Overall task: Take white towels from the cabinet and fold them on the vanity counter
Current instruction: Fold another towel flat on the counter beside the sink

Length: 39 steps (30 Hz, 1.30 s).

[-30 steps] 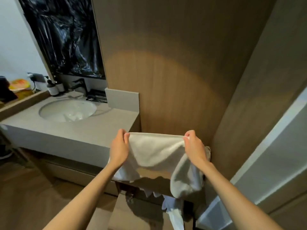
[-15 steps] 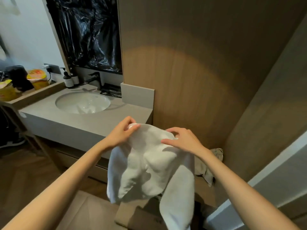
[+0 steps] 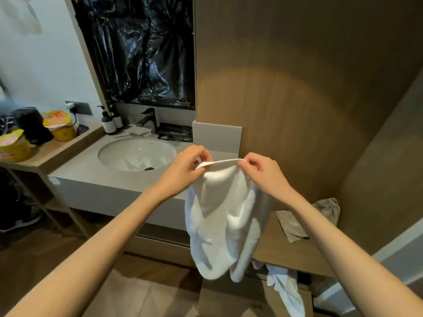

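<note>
Tautened, one towel point(image 3: 219, 225), left hand point(image 3: 183, 172), right hand point(image 3: 263, 176)

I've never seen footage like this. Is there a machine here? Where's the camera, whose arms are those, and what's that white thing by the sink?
No machine: a person wears a wide-angle camera on the head, looking forward and down, so you see their own arms. The left hand and right hand each pinch the top edge of a white towel, which hangs in the air in front of the vanity counter, not yet laid on it. The counter holds a sink, a faucet and pump bottles.
</note>
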Each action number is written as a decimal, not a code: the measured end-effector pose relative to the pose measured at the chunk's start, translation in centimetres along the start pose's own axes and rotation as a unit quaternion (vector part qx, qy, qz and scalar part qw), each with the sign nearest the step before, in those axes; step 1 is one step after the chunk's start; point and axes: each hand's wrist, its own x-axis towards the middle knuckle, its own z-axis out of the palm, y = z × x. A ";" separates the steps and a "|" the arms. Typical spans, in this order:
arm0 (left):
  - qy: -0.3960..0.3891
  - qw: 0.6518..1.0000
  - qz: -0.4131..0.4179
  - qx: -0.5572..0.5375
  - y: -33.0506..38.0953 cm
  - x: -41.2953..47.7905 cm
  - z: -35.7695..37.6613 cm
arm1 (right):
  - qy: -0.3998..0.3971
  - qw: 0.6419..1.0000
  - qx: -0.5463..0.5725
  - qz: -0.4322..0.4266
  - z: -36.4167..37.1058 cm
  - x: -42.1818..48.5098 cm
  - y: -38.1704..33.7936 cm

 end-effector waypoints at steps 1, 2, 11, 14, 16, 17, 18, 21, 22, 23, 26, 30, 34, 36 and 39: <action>0.002 1.000 -0.003 0.027 -1.2 -0.2 -0.9 | 0.021 1.000 0.013 -0.006 0.2 0.4 -0.8; -0.002 0.999 -0.014 0.052 -2.4 -0.4 -1.6 | 0.038 0.999 0.017 -0.012 0.5 0.8 -1.7; 0.007 0.969 -0.224 0.103 -13.2 -1.9 -6.8 | 0.123 0.989 0.041 0.064 2.6 4.9 -2.6; 0.046 0.963 -0.263 0.047 -14.6 -0.5 -8.1 | 0.136 0.987 0.044 0.070 3.7 6.8 -2.1; 0.084 0.944 -0.317 -0.035 -15.2 1.1 -8.7 | 0.162 0.983 0.044 0.073 4.5 8.8 -2.2; 0.100 0.935 -0.334 -0.070 -15.6 2.1 -8.9 | 0.180 0.980 0.046 0.077 4.9 10.0 -2.3; 0.113 0.931 -0.335 -0.087 -16.0 3.1 -9.2 | 0.198 0.976 0.049 0.080 5.3 11.5 -2.5; 0.150 0.942 -0.290 -0.082 -17.0 6.5 -10.1 | 0.253 0.961 0.084 0.077 6.7 16.2 -3.2; 0.158 0.944 -0.280 -0.077 -17.4 7.7 -10.4 | 0.267 0.955 0.103 0.075 7.3 17.8 -3.5; 0.164 0.944 -0.276 -0.074 -18.1 8.9 -10.6 | 0.280 0.949 0.124 0.074 7.9 19.4 -3.6; 0.173 0.941 -0.285 -0.065 -20.6 12.0 -11.1 | 0.291 0.939 0.167 0.078 9.9 23.7 -3.1; 0.163 0.935 -0.310 -0.061 -25.1 14.8 -10.3 | 0.232 0.949 0.182 0.110 13.6 28.5 -0.3; 0.068 0.936 -0.344 -0.015 -30.6 14.8 -7.5 | 0.096 0.967 0.139 0.189 18.4 30.6 5.1; 0.013 0.932 -0.363 0.003 -32.7 14.4 -5.8 | 0.006 0.973 0.110 0.205 19.9 30.0 7.5; -0.049 0.948 -0.315 0.014 -34.1 13.9 -3.0 | -0.070 0.970 0.035 0.230 20.7 27.7 10.6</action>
